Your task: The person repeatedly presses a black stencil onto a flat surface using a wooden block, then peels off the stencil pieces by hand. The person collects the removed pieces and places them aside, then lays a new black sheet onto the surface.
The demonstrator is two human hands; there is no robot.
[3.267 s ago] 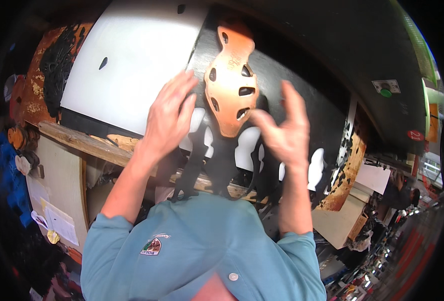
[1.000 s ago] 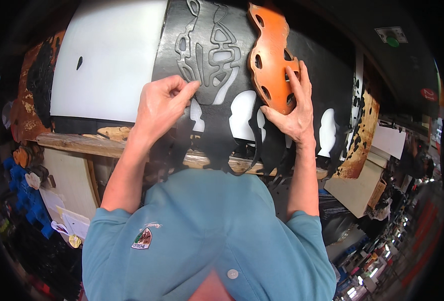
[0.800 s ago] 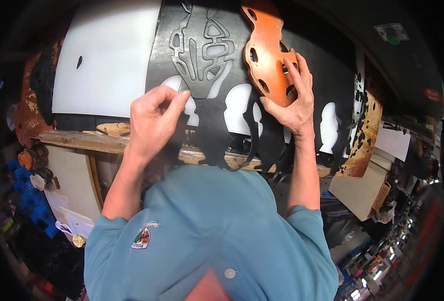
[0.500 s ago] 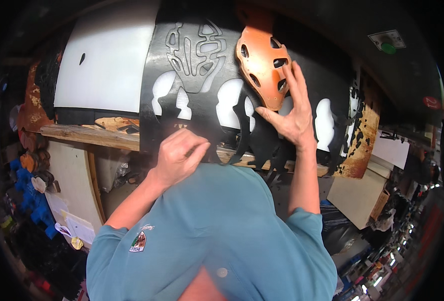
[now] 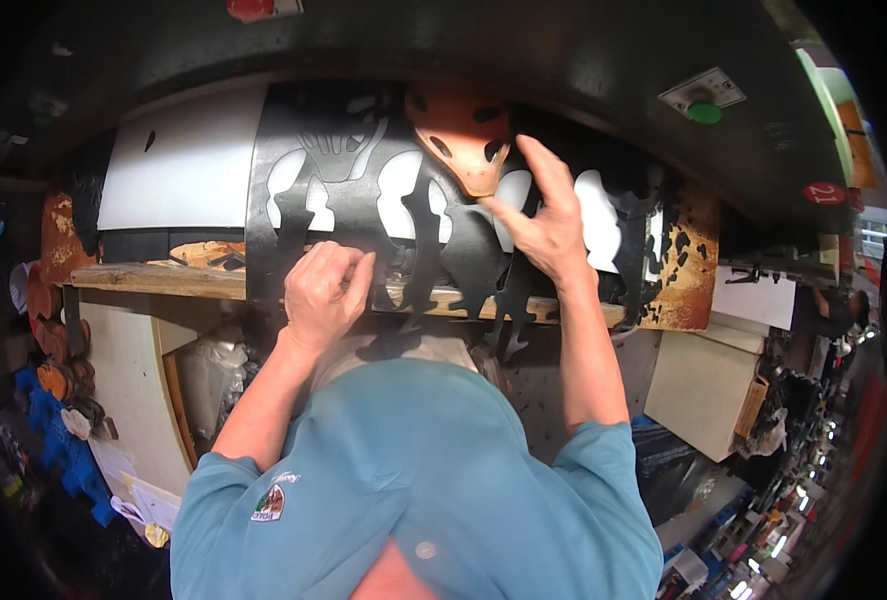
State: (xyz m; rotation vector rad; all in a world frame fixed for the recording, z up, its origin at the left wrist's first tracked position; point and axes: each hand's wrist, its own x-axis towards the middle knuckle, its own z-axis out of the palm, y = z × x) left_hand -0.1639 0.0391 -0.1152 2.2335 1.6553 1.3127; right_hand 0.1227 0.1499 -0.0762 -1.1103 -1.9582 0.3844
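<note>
A black sheet (image 5: 363,210) with many sole-like cut-out holes lies over a white board on the bench. On it, partly in the shade of a dark overhead beam, sits an orange-brown cutting die (image 5: 458,140), narrow end toward me, with several openings. My right hand (image 5: 553,225) is at the die's right side, fingers stretched and spread; its thumb is by the narrow tip, and whether it touches cannot be made out. At the sheet's front edge, my left hand (image 5: 325,290) is closed with curled fingers; anything inside is hidden. Ragged strips (image 5: 418,240) of the sheet hang over the edge.
The dark beam (image 5: 383,50) spans the far side, low over the work, with a green button (image 5: 704,113) at right. A white board (image 5: 183,165) lies at left. The wooden bench edge (image 5: 163,280) runs in front. Pale cabinets (image 5: 703,390) stand below at right.
The view has shifted, showing more of the beam, which now shades the far part of the die. My right hand's fingers have come off the die to its right side. My left hand stays closed.
</note>
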